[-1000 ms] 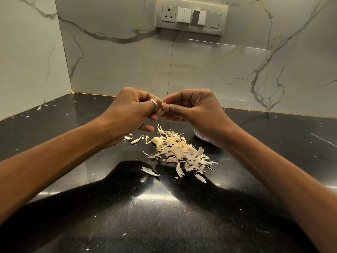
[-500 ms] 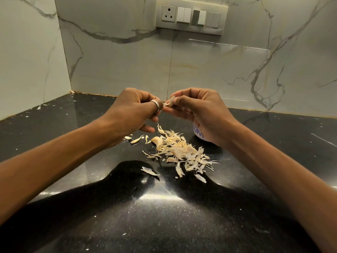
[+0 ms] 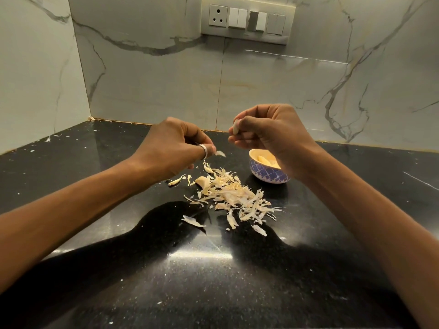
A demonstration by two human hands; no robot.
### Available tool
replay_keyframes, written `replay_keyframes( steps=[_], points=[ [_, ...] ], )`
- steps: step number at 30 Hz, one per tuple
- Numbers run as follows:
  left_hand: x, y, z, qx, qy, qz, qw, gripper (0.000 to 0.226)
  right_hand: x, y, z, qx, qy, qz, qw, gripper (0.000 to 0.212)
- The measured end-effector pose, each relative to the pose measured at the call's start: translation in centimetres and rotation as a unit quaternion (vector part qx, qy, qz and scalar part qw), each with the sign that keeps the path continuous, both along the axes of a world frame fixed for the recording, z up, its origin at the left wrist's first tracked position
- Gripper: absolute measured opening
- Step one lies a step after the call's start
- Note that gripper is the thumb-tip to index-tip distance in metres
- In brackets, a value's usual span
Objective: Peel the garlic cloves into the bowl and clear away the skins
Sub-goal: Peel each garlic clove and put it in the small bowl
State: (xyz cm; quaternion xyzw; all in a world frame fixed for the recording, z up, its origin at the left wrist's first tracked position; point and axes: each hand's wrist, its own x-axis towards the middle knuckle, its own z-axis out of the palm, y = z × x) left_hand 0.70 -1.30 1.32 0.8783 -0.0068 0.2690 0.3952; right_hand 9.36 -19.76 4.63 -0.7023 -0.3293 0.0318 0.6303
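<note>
Garlic, one pale peeled clove (image 3: 235, 127), sits pinched in the right hand (image 3: 268, 131), raised above the small blue-and-white patterned bowl (image 3: 266, 173) near the black polished stone surface's (image 3: 95, 162) back edge. Left hand (image 3: 171, 148) nips a papery skin flake (image 3: 220, 153) over the heap of pale skins (image 3: 234, 198) mid-surface.

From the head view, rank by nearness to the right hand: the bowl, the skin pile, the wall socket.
From the right hand:
1. bowl, just beneath the wrist.
2. skin pile, lower left on the counter.
3. wall socket, high on the back wall.
</note>
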Motion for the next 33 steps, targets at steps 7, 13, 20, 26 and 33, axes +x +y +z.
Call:
replay_keyframes(
  steps=[7, 13, 20, 26, 33],
  points=[
    [-0.2, -0.3, 0.0, 0.06, 0.001, 0.019, 0.998, 0.011, 2.5, -1.9, 0.8, -0.189, -0.282, -0.183, 0.923, 0.01],
    [-0.2, -0.2, 0.0, 0.071, -0.007, 0.037, 0.997, 0.014, 3.5, -2.6, 0.4, -0.361, -0.333, -0.251, 0.835, 0.013],
    [-0.5, -0.3, 0.0, 0.073, -0.007, -0.015, 0.997, 0.025, 3.4, -2.2, 0.0, -0.429, -0.304, -0.244, 0.815, 0.013],
    [-0.2, -0.5, -0.4, 0.045, -0.032, -0.062, 0.997, 0.006, 3.2, -1.9, -0.3, -0.45, -0.305, -0.238, 0.805, 0.014],
    [0.0, 0.1, -0.5, 0.104, -0.034, -0.067, 0.992, 0.017, 2.9, -1.7, -0.4, -0.468, -0.297, -0.221, 0.802, 0.015]
  ],
)
